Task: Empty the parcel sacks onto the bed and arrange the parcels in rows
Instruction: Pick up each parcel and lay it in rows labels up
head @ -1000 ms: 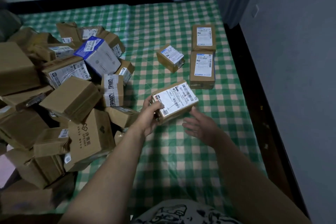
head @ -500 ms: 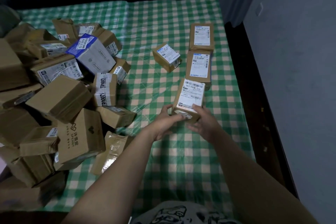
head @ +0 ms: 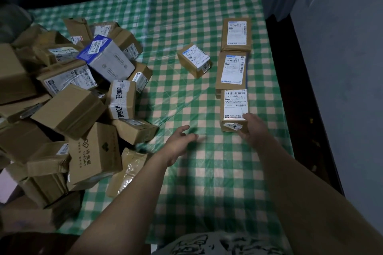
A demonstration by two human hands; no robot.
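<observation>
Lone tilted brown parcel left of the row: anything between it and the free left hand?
Nothing visible. Only bare green-checked bed cover lies between the open left hand and the tilted brown cardboard parcel. The right hand rests on the row's nearest parcel, off to the side.

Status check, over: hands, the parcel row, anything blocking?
Right hand on third parcel, set at the near end of the row. Left hand open, empty. Stray parcel lies askew left of the row.

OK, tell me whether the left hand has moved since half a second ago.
Yes. The left hand has let go of the parcel and drawn back leftward, away from the row of two labelled parcels; the right hand stays on the parcel.
</observation>
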